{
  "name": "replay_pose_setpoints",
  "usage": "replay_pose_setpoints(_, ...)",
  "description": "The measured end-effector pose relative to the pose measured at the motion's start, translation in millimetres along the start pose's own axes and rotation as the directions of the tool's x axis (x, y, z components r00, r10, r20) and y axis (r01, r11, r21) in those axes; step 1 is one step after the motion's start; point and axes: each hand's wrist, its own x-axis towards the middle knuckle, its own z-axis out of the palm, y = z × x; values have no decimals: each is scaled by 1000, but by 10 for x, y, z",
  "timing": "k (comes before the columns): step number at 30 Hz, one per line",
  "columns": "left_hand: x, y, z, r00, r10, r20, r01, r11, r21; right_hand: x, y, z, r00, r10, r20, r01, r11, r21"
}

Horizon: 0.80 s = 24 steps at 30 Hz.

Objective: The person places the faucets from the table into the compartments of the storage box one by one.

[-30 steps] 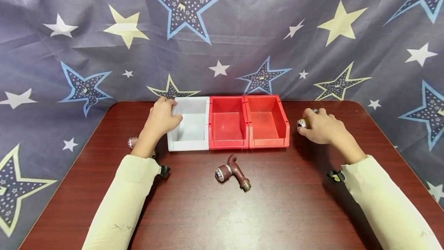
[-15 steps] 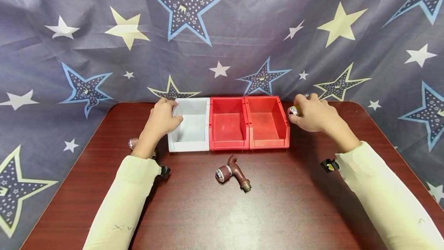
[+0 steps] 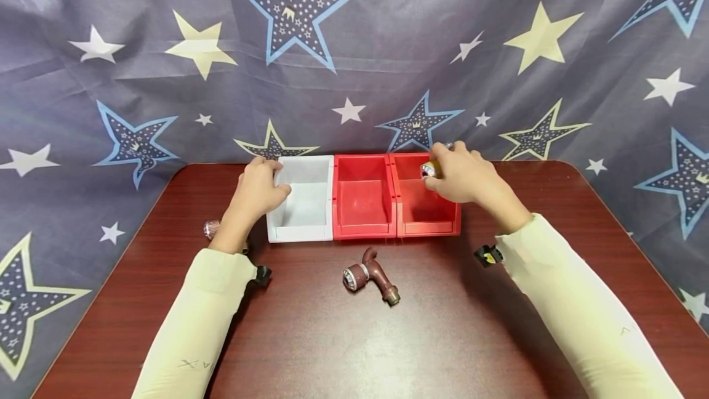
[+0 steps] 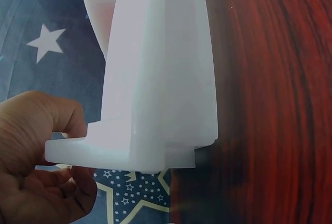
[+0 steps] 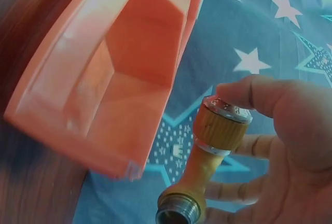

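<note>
My left hand (image 3: pixel 256 188) grips the rim of the white bin (image 3: pixel 301 233) at its left side; in the left wrist view the thumb and curled fingers lie on either side of the bin's edge (image 4: pixel 88 151). My right hand (image 3: pixel 468 174) holds a yellow tap (image 3: pixel 433 169) over the orange-red bin (image 3: pixel 426 227) at the right end of the row. Up close, the tap (image 5: pixel 199 169) shows a ribbed knob with a chrome cap under my thumb, and a threaded metal end pointing down. Part of the tap is hidden by my hand in the head view.
Between the two outer bins stands a red bin (image 3: pixel 364 229), side by side with them. A brown tap (image 3: pixel 376 273) lies on the table (image 3: pixel 310 325) in front. Another brown tap (image 3: pixel 212 228) is partly hidden behind my left forearm. A star-patterned cloth (image 3: pixel 354 29) hangs behind.
My right hand has carried the yellow tap leftward and up, from the table's right side to above the orange-red bin. The left hand stays on the white bin.
</note>
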Motion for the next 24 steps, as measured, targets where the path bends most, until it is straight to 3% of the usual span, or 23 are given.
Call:
replay_pose_setpoints(13,19,-27,7,1000,7,15,-7,1000,0,142,-260,180,1000,11,12,-11,999,37)
replay_pose_setpoints(24,17,-27,-3,1000,7,16,-7,1000,-1,177,-307,279,999,26,29,-27,999,26)
